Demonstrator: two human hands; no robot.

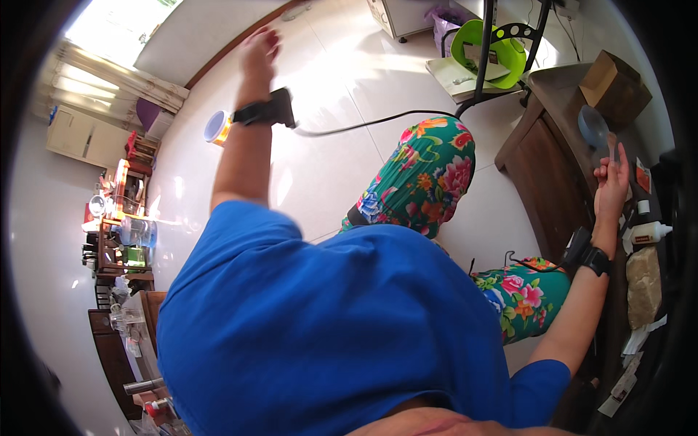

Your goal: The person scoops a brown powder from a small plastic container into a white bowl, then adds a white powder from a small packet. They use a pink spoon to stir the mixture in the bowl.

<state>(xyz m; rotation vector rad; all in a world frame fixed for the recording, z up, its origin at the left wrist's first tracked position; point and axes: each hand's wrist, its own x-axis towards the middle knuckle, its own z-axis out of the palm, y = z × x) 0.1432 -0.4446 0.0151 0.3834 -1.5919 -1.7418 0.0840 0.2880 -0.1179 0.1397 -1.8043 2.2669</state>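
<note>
My left hand (262, 50) is raised over the floor at the upper left, blurred, its fingers loosely bent and apart with nothing visible in them. At the right, my right hand (612, 173) grips a small pinkish-brown utensil (612, 144), perhaps a spatula or brush, with one finger stretched out. The utensil's upper end is beside the rim of a translucent bluish bowl (592, 126) on a dark wooden table (561, 82). Near that hand are a small white cap (643, 206), a white squeeze bottle (649, 232) and a wrapped brown block (643, 289).
An open cardboard box (616, 90) stands beyond the bowl. A green plastic seat or basin (510, 60) is near a black metal frame (483, 60). A round tub (218, 128) is beside my left forearm. A black cable (376, 121) crosses above the tiled floor.
</note>
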